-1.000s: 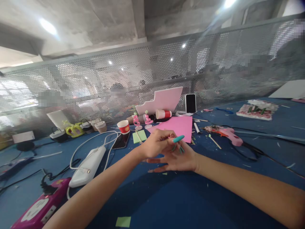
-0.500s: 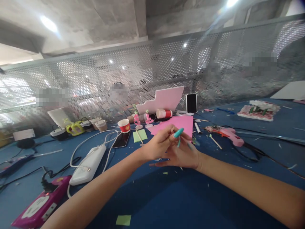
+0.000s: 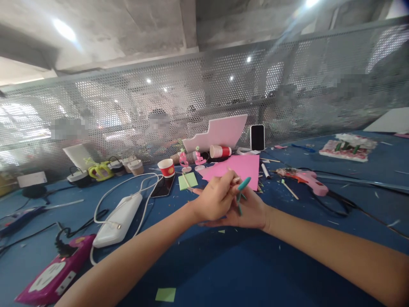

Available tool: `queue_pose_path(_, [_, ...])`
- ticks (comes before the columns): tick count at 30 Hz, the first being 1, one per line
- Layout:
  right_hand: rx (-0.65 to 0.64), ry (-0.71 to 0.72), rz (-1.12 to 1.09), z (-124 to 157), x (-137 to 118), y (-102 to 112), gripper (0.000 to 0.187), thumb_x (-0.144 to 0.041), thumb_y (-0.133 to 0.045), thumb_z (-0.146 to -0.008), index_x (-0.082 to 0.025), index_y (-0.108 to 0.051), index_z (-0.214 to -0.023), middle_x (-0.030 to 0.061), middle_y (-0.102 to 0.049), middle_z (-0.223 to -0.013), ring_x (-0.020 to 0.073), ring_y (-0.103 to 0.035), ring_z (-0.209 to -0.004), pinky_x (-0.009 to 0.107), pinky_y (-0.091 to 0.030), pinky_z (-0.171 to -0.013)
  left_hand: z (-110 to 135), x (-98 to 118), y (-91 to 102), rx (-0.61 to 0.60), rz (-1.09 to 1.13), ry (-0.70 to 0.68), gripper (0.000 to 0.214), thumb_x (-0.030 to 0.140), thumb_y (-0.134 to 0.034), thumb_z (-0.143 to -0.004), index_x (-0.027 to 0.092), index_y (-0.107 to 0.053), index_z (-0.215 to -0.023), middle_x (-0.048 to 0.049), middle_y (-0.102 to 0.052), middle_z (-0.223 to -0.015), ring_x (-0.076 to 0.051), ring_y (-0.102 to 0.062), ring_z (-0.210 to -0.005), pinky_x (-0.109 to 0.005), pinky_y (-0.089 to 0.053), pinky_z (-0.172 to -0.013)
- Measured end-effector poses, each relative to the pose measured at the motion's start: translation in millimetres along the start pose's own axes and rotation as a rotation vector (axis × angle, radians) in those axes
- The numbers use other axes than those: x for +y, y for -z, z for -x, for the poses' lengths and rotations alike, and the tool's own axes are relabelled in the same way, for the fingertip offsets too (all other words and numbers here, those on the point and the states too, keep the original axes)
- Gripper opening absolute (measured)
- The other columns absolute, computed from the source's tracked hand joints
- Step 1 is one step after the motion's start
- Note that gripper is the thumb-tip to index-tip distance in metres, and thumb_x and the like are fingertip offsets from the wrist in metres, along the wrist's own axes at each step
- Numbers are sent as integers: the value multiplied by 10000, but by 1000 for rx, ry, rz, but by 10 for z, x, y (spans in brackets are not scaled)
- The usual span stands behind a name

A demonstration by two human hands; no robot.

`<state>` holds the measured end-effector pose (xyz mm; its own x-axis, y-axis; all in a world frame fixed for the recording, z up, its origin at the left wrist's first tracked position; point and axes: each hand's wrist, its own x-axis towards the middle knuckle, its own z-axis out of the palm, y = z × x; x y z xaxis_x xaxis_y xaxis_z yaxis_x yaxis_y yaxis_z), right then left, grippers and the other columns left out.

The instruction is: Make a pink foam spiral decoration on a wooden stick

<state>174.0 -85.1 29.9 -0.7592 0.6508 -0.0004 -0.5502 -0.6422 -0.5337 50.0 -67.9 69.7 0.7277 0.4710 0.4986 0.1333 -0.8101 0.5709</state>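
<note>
My left hand (image 3: 212, 200) is closed, its fingers curled in against the palm of my right hand (image 3: 252, 209). My right hand lies underneath, palm turned up, its fingers stretched out leftward below and behind the left fist. Between the hands show slender teal pointed pieces (image 3: 244, 183), the longest by the left thumb. I cannot tell whether these are long nails or pieces held in the fingers. Both hands hover over the blue table (image 3: 217, 268). Just behind them are a pink sheet (image 3: 243, 168) and a pad of green notes (image 3: 191, 181) with a wooden stick.
Left lie a white power strip (image 3: 118, 226), a magenta socket block (image 3: 54, 270) and a dark phone (image 3: 162, 187). A red paper cup (image 3: 166, 168) stands behind. To the right is a pink glue gun (image 3: 309, 180) with cables. A green slip (image 3: 165, 294) lies in front.
My left hand has curled tighter and turned over the right palm. The teal pieces have shifted slightly. A right fingertip now shows behind the left hand.
</note>
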Motion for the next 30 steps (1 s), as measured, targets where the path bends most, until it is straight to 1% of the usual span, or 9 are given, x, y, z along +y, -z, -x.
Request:
queue_pose_path(5, [-44,-24,-54,-20,23,9,573,-602,-272,-872,-175,-603,-1061,79,-637,-1166,252,-502,-1183,554,-223,-1042,22,5,26,-22,10,-13,242,418,-384,-900,226,-476,-784,-13,-547,-576,-154,-519,-513,-302,-385,-511])
queue_pose_path(12, [-87,-17,-69,-40,42,51,561,-588,-272,-882,-172,-606,-1056,63,-690,-1013,233,-576,-1070,555,-251,-1029,27,-31,25,-40,34,21,258,451,-429,-877,222,-525,-810,-31,-597,-626,-178,-565,-563,-315,-418,-559])
queue_pose_path(15, [-71,31,-38,-35,-12,56,538,-582,-273,-889,-189,-639,-922,33,-708,-863,223,-609,-993,552,-267,-1018,-7,-74,34,-37,85,48,260,431,-400,-897,218,-513,-801,-21,-591,-617,-172,-573,-576,-309,-443,-568])
queue_pose_path(18, [-87,70,24,3,-128,43,551,-582,-268,-898,-200,-644,-773,9,-703,-741,209,-635,-912,543,-279,-1012,-56,-58,101,-20,79,-20,199,381,-460,-876,205,-540,-832,-42,-618,-763,-187,-598,-711,-308,-472,-646])
queue_pose_path(20, [-117,37,99,44,-217,39,606,-628,-256,-884,-188,-654,-765,22,-693,-679,221,-639,-901,536,-284,-1012,-82,1,164,-124,21,-100,162,322,-476,-865,195,-575,-880,-60,-630,-867,-200,-609,-802,-306,-477,-709])
queue_pose_path(22, [-149,-22,194,87,-292,46,696,-674,-208,-871,-157,-667,-799,39,-669,-603,232,-646,-865,539,-291,-1006,-98,77,217,-302,-39,-149,172,279,-449,-876,185,-591,-899,-73,-645,-869,-200,-621,-806,-300,-480,-708])
queue_pose_path(24, [-166,-74,262,119,-346,60,784,-723,-156,-844,-131,-669,-829,52,-658,-578,239,-650,-832,554,-299,-994,-105,139,245,-382,-50,-171,173,263,-443,-879,175,-589,-910,-87,-658,-892,-203,-629,-814,-304,-489,-703])
queue_pose_path(28, [-180,-76,274,144,-396,62,818,-759,-131,-815,-132,-649,-728,45,-650,-558,199,-654,-718,526,-333,-992,-99,162,240,-385,-118,-187,176,288,-453,-879,165,-562,-943,-100,-652,-939,-220,-621,-877,-340,-494,-756])
queue_pose_path(30, [-188,-52,250,147,-408,47,792,-753,-152,-821,-141,-630,-665,26,-637,-537,169,-641,-658,500,-353,-992,-94,134,231,-345,-205,-216,195,299,-442,-883,164,-549,-974,-115,-633,-958,-226,-605,-898,-353,-488,-779])
